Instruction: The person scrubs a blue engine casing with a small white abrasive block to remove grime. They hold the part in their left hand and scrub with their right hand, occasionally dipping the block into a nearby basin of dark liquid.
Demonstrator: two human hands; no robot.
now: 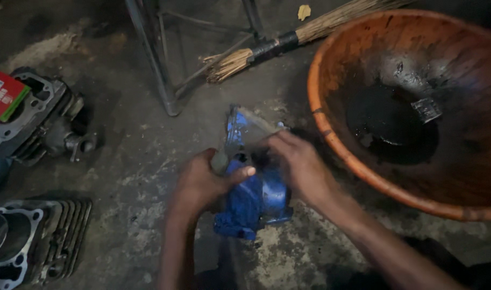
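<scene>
Blue casting (256,198), likely heavy, rigid and oil-slick, sits mid-floor (138,156); left hand (202,185) and right hand (302,166) clasp its sides.

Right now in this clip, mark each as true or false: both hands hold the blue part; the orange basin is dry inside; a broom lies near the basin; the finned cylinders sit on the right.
1. Both hands, left hand and right hand, hold the blue part: true.
2. The orange basin is dry inside: false, dark liquid pools in it.
3. A broom lies near the basin: true.
4. The finned cylinders sit on the right: false, they are on the left.
</scene>
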